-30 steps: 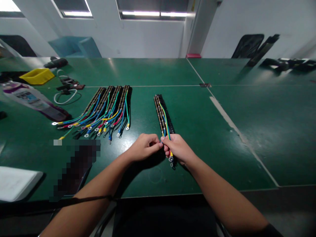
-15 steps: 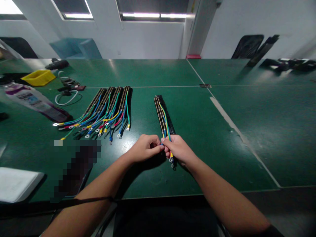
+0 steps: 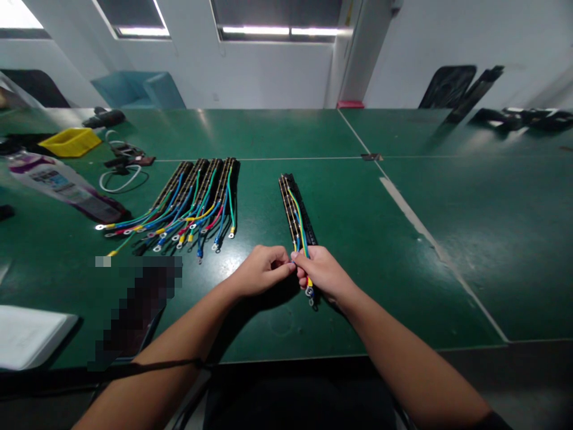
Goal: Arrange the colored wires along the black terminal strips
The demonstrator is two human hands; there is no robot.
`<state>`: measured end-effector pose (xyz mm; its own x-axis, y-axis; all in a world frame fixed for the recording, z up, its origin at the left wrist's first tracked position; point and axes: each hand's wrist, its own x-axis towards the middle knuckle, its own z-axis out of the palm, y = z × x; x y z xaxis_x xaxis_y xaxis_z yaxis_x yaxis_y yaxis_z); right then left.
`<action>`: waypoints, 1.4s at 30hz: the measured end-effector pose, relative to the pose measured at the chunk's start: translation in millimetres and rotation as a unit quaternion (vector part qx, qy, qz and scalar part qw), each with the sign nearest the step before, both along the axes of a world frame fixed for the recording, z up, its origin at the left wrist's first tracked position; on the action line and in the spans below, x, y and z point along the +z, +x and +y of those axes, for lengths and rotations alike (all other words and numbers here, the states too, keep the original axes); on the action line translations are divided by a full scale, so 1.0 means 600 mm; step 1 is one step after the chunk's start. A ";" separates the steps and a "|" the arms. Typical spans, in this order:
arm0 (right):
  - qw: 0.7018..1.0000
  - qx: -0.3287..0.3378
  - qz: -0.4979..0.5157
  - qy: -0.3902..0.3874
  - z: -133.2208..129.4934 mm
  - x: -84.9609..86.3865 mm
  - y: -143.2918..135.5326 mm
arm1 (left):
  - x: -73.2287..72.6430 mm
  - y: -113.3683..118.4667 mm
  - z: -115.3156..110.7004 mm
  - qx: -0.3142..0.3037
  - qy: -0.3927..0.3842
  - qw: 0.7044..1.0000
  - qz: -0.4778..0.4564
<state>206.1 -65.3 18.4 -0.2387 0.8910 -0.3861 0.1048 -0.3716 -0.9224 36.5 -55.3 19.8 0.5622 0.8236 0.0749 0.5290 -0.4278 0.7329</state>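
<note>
A dark terminal strip (image 3: 289,209) with brass-coloured contacts lies on the green table in front of me. Green, yellow and blue wires (image 3: 303,230) run from it toward me. My right hand (image 3: 323,269) is closed round these wires near their ring-lug ends (image 3: 310,292), which stick out below the fingers. Close against it, my left hand (image 3: 265,270) pinches at the bundle's left side with thumb and forefinger; what lies between the fingertips is too small to make out. To the left, several similar wired strips (image 3: 203,185) lie side by side, their coloured lugged wires fanned toward me.
On the left are a bottle (image 3: 67,185), a yellow bin (image 3: 71,142), a white cable (image 3: 120,179), a white box (image 3: 33,334) and a pixelated dark flat object (image 3: 138,310). A tape-covered seam (image 3: 412,218) crosses the table at right. The table's front edge (image 3: 290,360) is near me.
Both hands keep nearly the same position and hold at the wires. The whole view has shifted very slightly.
</note>
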 end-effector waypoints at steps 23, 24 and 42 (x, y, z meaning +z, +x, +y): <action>1.000 0.012 -0.028 -0.001 0.001 0.009 0.007 | 0.008 -0.003 -0.003 -0.016 0.013 1.000 -0.001; 1.000 0.013 -0.027 -0.001 0.001 0.010 0.007 | 0.008 -0.003 -0.002 -0.017 0.019 1.000 0.007; 0.983 0.038 -0.127 0.125 0.010 -0.005 0.023 | 0.007 -0.002 -0.001 0.073 0.103 0.992 -0.014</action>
<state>219.9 -59.2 15.5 -0.2315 0.9490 -0.2141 0.3630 -0.1199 -0.9240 35.1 -56.0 24.0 0.4329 0.8618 0.2643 0.5766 -0.4901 0.6538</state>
